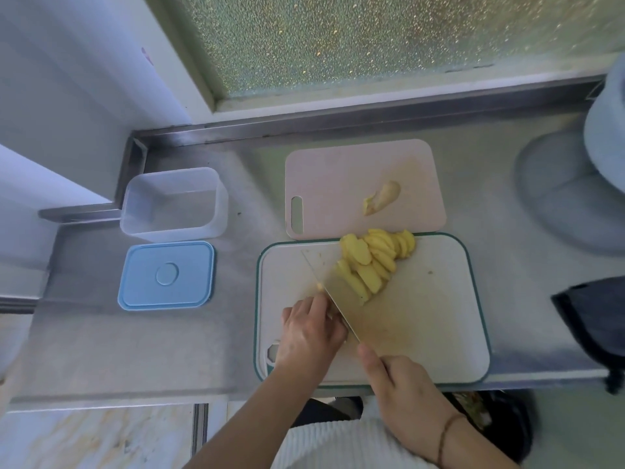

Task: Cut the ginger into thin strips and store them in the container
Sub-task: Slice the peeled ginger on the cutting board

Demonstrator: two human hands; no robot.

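Right hand [406, 390] grips knife [341, 292] beside ginger slices [372, 262]; left hand [309, 330], fingers curled, holds ginger at the blade; bare board [439, 316] rightward.

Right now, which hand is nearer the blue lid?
Left. The left hand rests on the near-left part of the white cutting board, just right of the blue lid. The right hand grips the knife handle farther right and nearer the person.

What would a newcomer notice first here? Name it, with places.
The yellow ginger slices piled on the green-rimmed cutting board, where the right hand holds a knife beside the left hand. Further left sit an empty clear container and its blue lid.
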